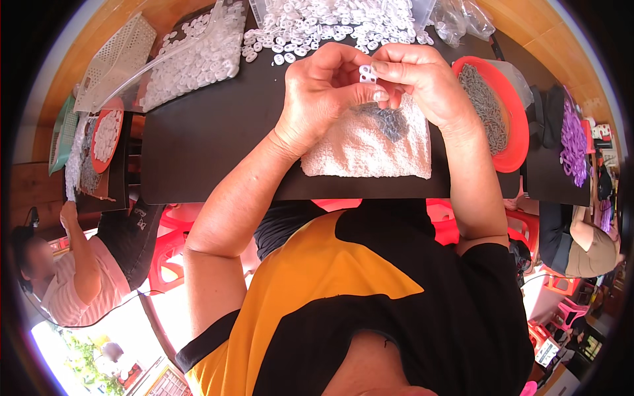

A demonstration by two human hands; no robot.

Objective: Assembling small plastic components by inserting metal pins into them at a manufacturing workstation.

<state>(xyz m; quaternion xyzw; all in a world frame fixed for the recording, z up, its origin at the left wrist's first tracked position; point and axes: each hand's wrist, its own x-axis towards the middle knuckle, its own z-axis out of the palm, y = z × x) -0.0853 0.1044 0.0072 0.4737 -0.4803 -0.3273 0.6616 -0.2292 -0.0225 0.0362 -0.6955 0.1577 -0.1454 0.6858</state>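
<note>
Above the far part of a dark table, my left hand (317, 89) pinches a small white plastic piece with dark round holes (368, 74) between thumb and fingers. My right hand (426, 79) closes on the same piece from the right, thumb and forefinger at its upper edge. Whether a smaller part is also between the fingers cannot be made out. Under the hands lies a pale folded towel (363, 155). On it rests a heap of small grey metal pieces (391, 124), partly hidden by my fingers.
Many white plastic pieces (297, 41) spread along the far side, beside a filled clear bag (198, 69). To the right stands a red tray (517, 125) of grey metal pieces, with purple items (573, 145) beyond. People sit at left (86, 264) and right (591, 247).
</note>
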